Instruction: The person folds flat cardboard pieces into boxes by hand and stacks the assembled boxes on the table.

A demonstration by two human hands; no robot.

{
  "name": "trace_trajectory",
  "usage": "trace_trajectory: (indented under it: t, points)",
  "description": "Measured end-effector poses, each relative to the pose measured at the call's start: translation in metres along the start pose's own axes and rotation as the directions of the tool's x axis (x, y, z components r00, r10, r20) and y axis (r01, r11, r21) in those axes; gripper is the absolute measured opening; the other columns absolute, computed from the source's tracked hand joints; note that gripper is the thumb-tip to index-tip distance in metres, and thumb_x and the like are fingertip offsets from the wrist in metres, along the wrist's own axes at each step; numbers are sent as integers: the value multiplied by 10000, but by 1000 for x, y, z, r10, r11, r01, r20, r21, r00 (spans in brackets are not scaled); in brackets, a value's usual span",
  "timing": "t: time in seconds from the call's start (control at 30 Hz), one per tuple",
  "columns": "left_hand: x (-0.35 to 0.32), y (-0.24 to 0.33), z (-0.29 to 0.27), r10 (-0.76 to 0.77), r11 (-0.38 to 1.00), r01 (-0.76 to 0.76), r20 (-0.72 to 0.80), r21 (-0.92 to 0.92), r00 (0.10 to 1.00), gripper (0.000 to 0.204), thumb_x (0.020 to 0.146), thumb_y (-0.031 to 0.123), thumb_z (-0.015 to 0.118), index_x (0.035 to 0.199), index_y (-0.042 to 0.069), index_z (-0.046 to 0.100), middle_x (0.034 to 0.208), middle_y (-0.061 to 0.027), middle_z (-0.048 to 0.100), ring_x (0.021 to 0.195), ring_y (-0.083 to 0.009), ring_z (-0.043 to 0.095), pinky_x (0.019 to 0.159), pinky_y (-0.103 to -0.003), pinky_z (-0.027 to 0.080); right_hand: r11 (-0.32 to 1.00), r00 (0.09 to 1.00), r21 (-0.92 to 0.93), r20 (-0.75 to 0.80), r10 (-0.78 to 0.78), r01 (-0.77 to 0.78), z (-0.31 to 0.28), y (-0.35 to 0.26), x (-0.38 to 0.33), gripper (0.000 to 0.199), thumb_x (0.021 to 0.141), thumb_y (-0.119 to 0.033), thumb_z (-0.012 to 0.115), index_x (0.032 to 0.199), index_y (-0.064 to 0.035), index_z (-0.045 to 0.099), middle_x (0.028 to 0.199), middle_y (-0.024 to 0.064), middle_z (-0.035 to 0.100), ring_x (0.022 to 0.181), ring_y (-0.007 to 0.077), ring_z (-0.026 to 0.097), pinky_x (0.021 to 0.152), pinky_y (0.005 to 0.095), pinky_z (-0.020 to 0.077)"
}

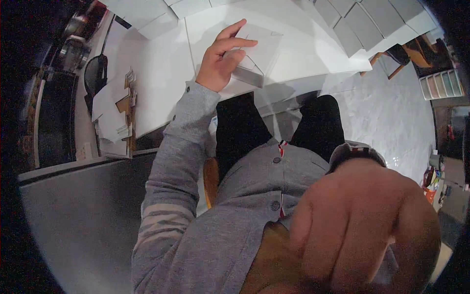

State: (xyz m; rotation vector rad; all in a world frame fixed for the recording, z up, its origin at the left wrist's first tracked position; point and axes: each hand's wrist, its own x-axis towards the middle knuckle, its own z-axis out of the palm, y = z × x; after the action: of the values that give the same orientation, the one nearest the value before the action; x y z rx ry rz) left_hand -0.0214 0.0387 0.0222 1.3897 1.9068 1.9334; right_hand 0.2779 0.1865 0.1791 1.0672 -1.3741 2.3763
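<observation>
Box (255,73), small and white, sits near the top middle of the frame, close to the front edge of a white table (164,90). I see the person's left hand (220,59) over the left part of it. The fingers of that hand are spread wide, pointing to the right, with gaps between them. I cannot tell how hard it touches, if it does at all.

The right hand (362,220) is big and blurry in the lower right, up close, with its back showing. Its fingers are side by side and point down the frame. I cannot tell if it holds anything.

The person wears a grey cardigan (230,235) with dark buttons and pale stripes on one sleeve, and black trousers (318,125). More white boxes (362,32) stand together at the upper right, and other white boxes (149,19) are at the upper left. Papers (110,112) lie in a messy pile on the left. A wooden chair (416,54) is at the upper right, and a pale, shiny floor (387,110) shows below it. A grey panel (93,210) fills the lower left.
</observation>
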Motion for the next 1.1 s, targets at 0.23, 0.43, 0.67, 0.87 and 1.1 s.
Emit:
trace_trajectory:
  t: [0.23,0.43,0.67,0.87,1.1]
  points:
    - [3,-3,2,2,1000,-2,3,7,1000,367,915,47,626,1207,120,837,1667,-135,480,1480,-297,479,1231,-392,355,1000,1000,-10,-2,-3,3,0,16,18,181,995,-214,694,884,-80,645,781,95,649,649,211,556,596,350,452]
    - [-1,-1,0,-5,1000,5,-3,9,1000,373,911,47,623,1208,119,836,1668,-137,479,1480,-301,479,1234,-401,357,1000,1000,4,6,-6,6,2,23,24,204,1004,-226,692,867,-85,639,778,96,647,651,214,557,598,354,456]
    - [1,-4,-1,7,1000,-7,8,17,1000,363,914,64,638,1214,123,834,1672,-140,473,1482,-304,479,1241,-408,355,1000,1000,-9,0,-9,10,13,9,9,231,1013,-239,689,846,-91,631,774,97,645,653,218,559,599,358,461]
    - [0,-5,-1,-1,1000,1,1,6,1000,337,925,89,657,1209,128,835,1672,-137,472,1480,-303,482,1244,-410,353,1000,1000,-7,5,-12,12,15,-5,-4,255,1021,-251,687,829,-96,624,771,97,643,655,221,560,601,362,465]
    - [0,-1,3,-10,1000,10,-6,-28,1000,339,926,58,641,1195,126,836,1672,-136,473,1482,-301,481,1245,-408,352,980,999,-198,30,20,-14,-39,54,56,279,1029,-243,655,801,-90,608,771,88,626,667,217,542,626,364,459]
